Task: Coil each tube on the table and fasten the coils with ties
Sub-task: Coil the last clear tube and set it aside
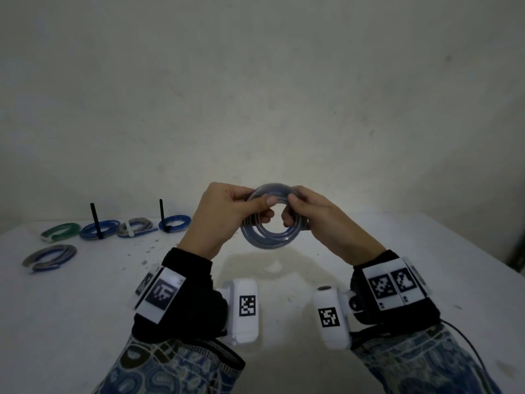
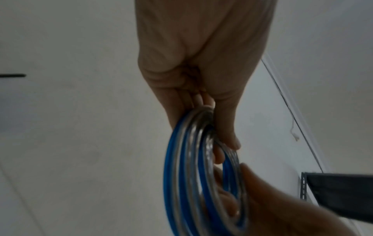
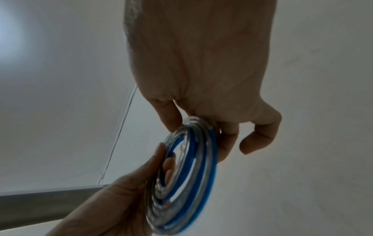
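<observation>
A coil of clear tube with a blue stripe (image 1: 270,237) is held up above the white table (image 1: 397,251), in front of me. My left hand (image 1: 264,207) pinches the coil's upper left side, thumb in front and fingers curled through the ring. My right hand (image 1: 292,209) grips its upper right side the same way. In the left wrist view the coil (image 2: 181,167) has several turns lying side by side. The right wrist view has the coil (image 3: 201,159) spread into a loose spiral. No tie shows on this coil.
Several finished coils lie at the table's far left: a green one (image 1: 61,230), two blue ones (image 1: 98,228) (image 1: 174,223) with upright black ties, a grey one (image 1: 136,227) with a white tie, and a grey-blue one (image 1: 49,257). A wall stands close behind.
</observation>
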